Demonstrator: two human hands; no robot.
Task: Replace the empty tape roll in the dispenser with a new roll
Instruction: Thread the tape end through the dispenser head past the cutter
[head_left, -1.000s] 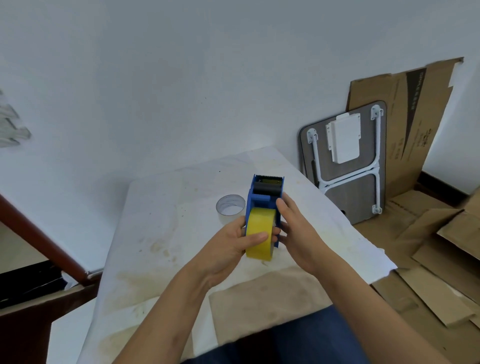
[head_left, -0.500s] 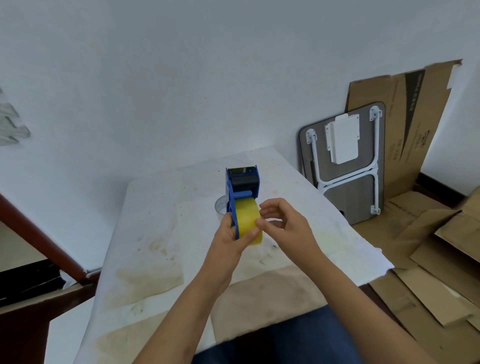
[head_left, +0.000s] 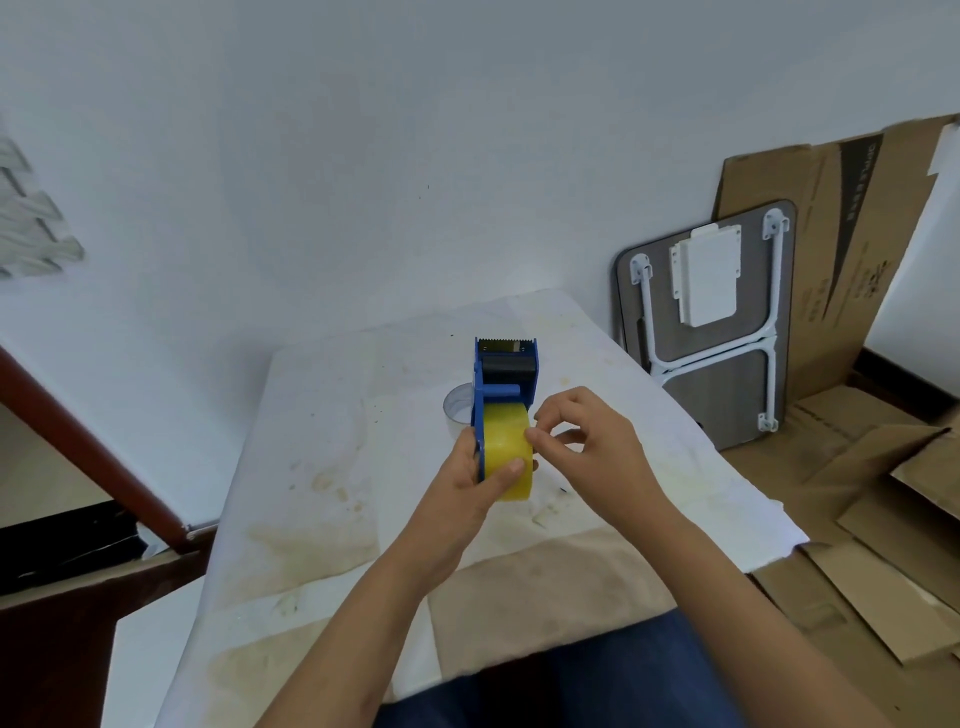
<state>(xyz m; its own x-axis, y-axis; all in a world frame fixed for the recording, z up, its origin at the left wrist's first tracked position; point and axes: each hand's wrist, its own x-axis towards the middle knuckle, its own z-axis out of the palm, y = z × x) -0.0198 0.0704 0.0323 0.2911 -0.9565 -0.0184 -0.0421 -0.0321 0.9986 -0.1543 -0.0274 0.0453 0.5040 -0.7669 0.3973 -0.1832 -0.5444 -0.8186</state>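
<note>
New roll seated in dispenser; tape end being sought.
Blue dispenser (head_left: 503, 384) with yellow roll (head_left: 509, 451) is gripped above the tabletop (head_left: 332, 467) by the left hand (head_left: 475, 480), cutter end far. Right hand (head_left: 592, 441) fingertips are pinched at the roll's right rim. Empty core (head_left: 457, 408) lies just behind.

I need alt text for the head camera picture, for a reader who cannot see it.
A person's left hand holds a blue tape dispenser loaded with a yellow tape roll above a stained white table, while the right hand pinches at the roll's edge. An empty clear core stands on the table behind.
</note>
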